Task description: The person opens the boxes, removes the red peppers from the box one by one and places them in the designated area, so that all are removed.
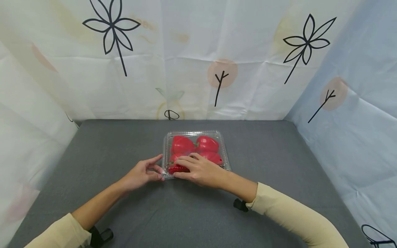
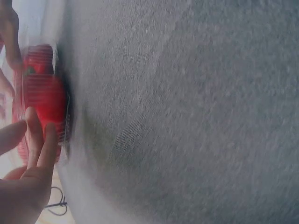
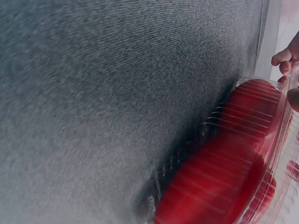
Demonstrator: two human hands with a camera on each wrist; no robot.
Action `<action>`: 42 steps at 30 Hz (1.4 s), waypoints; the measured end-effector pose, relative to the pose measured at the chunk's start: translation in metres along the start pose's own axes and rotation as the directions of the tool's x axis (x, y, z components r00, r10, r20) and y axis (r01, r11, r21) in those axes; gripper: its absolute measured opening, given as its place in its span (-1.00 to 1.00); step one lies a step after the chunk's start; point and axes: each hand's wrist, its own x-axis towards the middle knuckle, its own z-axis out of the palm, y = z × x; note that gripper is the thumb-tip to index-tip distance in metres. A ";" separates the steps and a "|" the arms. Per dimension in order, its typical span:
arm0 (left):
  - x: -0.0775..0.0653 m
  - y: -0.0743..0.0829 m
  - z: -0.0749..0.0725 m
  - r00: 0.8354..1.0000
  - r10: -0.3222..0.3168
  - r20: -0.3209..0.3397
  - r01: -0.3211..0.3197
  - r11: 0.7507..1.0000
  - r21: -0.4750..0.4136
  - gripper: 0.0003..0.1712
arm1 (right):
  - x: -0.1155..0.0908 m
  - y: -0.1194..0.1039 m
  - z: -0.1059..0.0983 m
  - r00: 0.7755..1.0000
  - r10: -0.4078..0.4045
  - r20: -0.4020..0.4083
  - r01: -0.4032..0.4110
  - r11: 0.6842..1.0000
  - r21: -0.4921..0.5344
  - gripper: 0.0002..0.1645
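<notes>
A clear plastic clamshell box (image 1: 225, 162) with ribbed sides sits on the grey tabletop. Several glossy red bell peppers (image 1: 207, 144) with green stems show through its lid. My left hand (image 1: 141, 175) is at the box's left side, its index finger and thumb spread along the rim. In the left wrist view, its fingers (image 2: 46, 151) reach the box's wall beside the peppers (image 2: 46, 100). My right hand (image 1: 201, 172) rests over the front part of the lid, fingers extended across it and thumb near the front rim. The right palm hides part of the front peppers.
Grey cloth (image 1: 266, 155) covers the table around the box. A white curtain with flower and twig prints (image 1: 186, 69) hangs behind the table, and more pale curtain (image 1: 356, 120) runs along the sides. Dark straps (image 1: 100, 237) sit on both wrists.
</notes>
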 end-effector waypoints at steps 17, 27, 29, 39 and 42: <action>-0.001 -0.008 0.007 0.992 -0.089 -0.086 0.079 0.991 -0.112 -0.08 | 0.007 -0.010 0.017 0.980 0.129 -0.153 -0.112 0.987 0.118 -0.59; -0.001 -0.009 0.010 0.984 -0.139 -0.107 0.115 0.973 -0.201 -0.07 | 0.010 -0.018 0.024 0.958 0.163 -0.236 -0.144 0.985 0.096 -0.69; 0.000 -0.010 0.011 0.983 -0.145 -0.115 0.119 0.971 -0.206 -0.07 | 0.011 -0.020 0.026 0.955 0.166 -0.247 -0.151 0.985 0.078 -0.70; 0.001 -0.012 0.011 0.985 -0.135 -0.111 0.108 0.970 -0.218 -0.06 | 0.010 -0.027 0.031 0.932 0.200 -0.303 -0.193 0.980 0.055 -0.73; 0.001 -0.011 0.011 0.984 -0.132 -0.116 0.104 0.970 -0.220 -0.07 | 0.010 -0.030 0.032 0.934 0.205 -0.292 -0.204 0.978 0.037 -0.73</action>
